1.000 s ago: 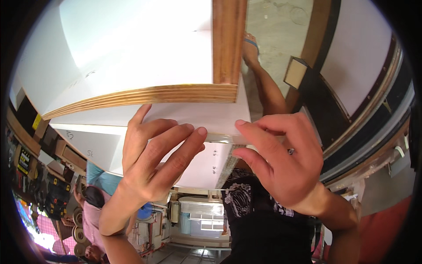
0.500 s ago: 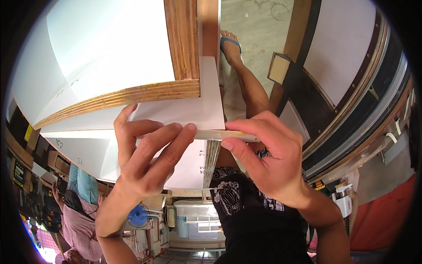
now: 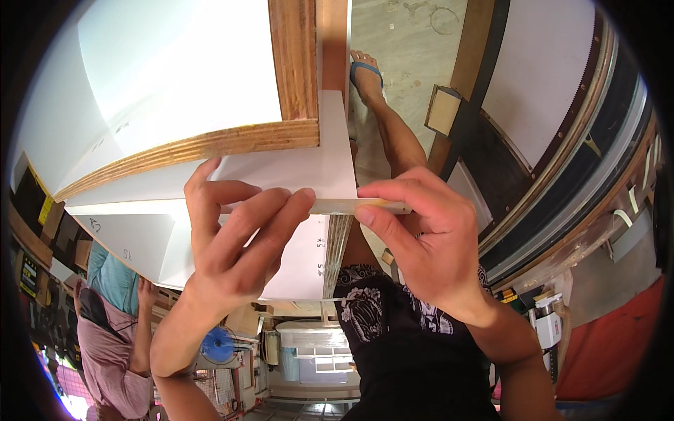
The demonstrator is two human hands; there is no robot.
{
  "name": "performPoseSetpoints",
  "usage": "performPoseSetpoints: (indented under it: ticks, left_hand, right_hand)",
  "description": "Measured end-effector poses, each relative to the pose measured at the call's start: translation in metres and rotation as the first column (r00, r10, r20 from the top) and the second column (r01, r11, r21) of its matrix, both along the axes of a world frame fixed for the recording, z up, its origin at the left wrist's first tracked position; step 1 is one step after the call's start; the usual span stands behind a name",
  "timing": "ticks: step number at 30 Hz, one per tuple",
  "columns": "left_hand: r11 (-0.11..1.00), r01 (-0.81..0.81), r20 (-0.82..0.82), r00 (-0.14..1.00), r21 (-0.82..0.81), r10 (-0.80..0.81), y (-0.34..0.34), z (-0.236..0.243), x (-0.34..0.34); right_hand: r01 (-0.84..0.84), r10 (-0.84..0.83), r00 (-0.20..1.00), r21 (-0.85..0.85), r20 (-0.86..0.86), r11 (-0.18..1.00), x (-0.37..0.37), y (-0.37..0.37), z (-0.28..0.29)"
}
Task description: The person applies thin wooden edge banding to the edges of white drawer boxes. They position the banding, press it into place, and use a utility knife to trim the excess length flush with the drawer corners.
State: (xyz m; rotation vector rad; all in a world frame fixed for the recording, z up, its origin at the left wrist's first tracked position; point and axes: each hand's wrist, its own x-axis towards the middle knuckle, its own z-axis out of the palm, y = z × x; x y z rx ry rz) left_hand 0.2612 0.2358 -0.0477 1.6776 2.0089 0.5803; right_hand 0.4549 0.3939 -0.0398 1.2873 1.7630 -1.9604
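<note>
A thin pale strip [image 3: 372, 206] runs along the edge of a white board [image 3: 302, 168]. My right hand [image 3: 428, 245] pinches the strip's right end between thumb and fingers. My left hand [image 3: 232, 238] lies beside it, its long fingers pressed along the strip and its thumb up on the white face. Above sits a white panel with a layered plywood edge [image 3: 210, 144] and a wooden frame piece [image 3: 295, 63]. More white boards [image 3: 133, 242] are stacked behind my left hand.
A leg with a foot in a blue sandal [image 3: 366, 74] stands on the concrete floor. Large panels [image 3: 547, 91] and a small wooden block [image 3: 444, 111] are at the right. A person in a pink shirt [image 3: 105, 344] works at lower left near a blue fan [image 3: 217, 345].
The board corner and the strip have shifted right in view. My right hand has gone from lying over the board to pinching the strip's end, and my left fingers now stretch along it.
</note>
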Motion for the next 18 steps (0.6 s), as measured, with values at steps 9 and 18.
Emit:
performPoseSetpoints:
  ticks: [9, 18]
  left_hand:
    - [0.998, -0.023, 0.005, 1.0, 0.059, 0.023, 0.0, -0.004, 0.0]
    - [0.967, -0.123, -0.01, 0.992, 0.221, 0.129, -0.02, -0.002, 0.008]
  right_hand:
    - [0.118, -0.112, 0.993, 0.219, -0.04, 0.968, -0.018, -0.017, 0.0]
    - [-0.144, 0.19, 0.982, 0.648, -0.001, 0.748, -0.036, -0.037, 0.022]
